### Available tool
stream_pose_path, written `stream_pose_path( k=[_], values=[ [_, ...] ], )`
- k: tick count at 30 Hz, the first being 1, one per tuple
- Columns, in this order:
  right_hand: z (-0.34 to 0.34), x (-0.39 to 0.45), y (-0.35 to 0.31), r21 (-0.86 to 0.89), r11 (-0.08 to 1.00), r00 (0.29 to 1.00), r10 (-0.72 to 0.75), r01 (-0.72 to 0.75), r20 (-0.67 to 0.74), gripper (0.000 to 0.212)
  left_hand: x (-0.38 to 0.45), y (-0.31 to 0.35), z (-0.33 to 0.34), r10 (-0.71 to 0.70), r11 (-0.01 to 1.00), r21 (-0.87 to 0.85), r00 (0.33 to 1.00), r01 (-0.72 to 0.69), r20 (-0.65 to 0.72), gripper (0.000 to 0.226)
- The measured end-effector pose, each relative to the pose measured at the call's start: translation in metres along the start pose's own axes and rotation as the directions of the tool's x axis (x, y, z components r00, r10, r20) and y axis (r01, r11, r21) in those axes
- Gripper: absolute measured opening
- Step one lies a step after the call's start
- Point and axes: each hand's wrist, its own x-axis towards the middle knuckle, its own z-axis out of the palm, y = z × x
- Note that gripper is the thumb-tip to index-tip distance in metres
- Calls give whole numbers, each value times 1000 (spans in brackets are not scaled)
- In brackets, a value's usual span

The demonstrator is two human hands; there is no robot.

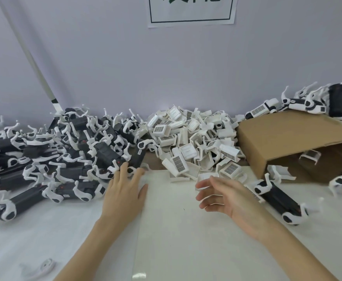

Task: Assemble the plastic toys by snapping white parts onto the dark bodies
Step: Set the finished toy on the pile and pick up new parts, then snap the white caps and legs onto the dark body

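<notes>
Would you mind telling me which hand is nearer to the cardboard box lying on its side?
Right. The right hand hovers open just left of the cardboard box, before the white parts pile. The left hand reaches the dark bodies, far left of it.

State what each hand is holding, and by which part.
Nothing is held. The left hand reaches with straight fingers toward the pile of dark plastic bodies; the right hand hovers empty.
</notes>
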Motion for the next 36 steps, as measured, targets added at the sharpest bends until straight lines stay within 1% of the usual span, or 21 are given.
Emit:
stream_pose_path(
  k=[2,3,5,7,9,11,13,14,15,17,18,19,20,21,23,26,28,30,32,34,36],
  values=[
    [2,-1,1,-11,1000,1000,16,-16,6,38,0,0,-4,14,999,-38,999,-16,-45,24],
    [2,-1,2,-19,1000,1000,24,-23,6,38,0,0,-7,34,997,-70,996,-40,-76,22],
    [4,-3,2,-34,999,999,37,-37,9,38,0,0,-13,82,984,-149,989,-101,-126,30],
    [5,-4,2,-41,998,999,52,-52,13,38,-3,2,-17,159,962,-191,969,-195,-189,33],
    [7,-4,3,-28,998,998,57,-57,8,37,-8,10,-20,217,945,-189,944,-268,-250,29],
    [10,-5,0,52,996,998,65,-66,11,38,-13,22,-23,275,930,-159,916,-330,-294,22],
    [14,-7,-3,129,989,995,65,-75,79,43,-18,35,-27,355,909,-106,881,-404,-312,15],
    [17,-8,-4,107,992,992,60,-72,111,45,-20,41,-28,391,897,-86,867,-435,-309,15],
    [20,-10,-4,30,998,992,52,-56,115,47,-22,47,-29,412,887,-81,859,-454,-304,16],
    [26,-13,-3,-219,976,1000,-4,9,25,48,-25,55,-30,418,876,-116,858,-467,-299,20],
    [28,-13,-2,-300,953,999,-43,32,-31,47,-27,58,-30,412,870,-151,860,-470,-303,20],
    [28,-13,-2,-310,950,996,-60,35,-71,49,-28,58,-30,405,859,-192,860,-474,-310,19],
    [28,-12,-2,-261,965,994,-46,19,-100,55,-28,58,-30,400,846,-231,859,-480,-319,20],
    [26,-11,-4,-184,983,994,-10,-11,-112,60,-28,56,-29,391,838,-262,861,-479,-324,26],
    [19,-9,-8,-90,992,992,81,-90,-102,62,-27,52,-29,390,825,-318,878,-467,-277,51],
    [7,-9,-8,-69,973,975,219,-221,-37,68,-27,44,-31,461,756,-475,881,-451,-102,91],
    [3,-8,-5,-55,955,957,291,-291,-12,71,-29,42,-27,468,711,-591,884,-381,-6,108],
    [2,-6,-2,-13,936,936,351,-351,29,75,-30,43,-22,425,712,-605,905,-356,-31,103],
    [0,-4,-2,-21,916,909,400,-400,117,80,-29,44,-22,346,709,-633,935,-312,-72,94],
    [-4,-3,-2,-29,908,891,416,-418,181,93,-28,45,-23,251,663,-715,966,-221,-66,92],
    [-5,-3,-4,-6,921,906,385,-391,175,93,-27,47,-25,148,607,-789,989,-95,-5,86]
  ],
)
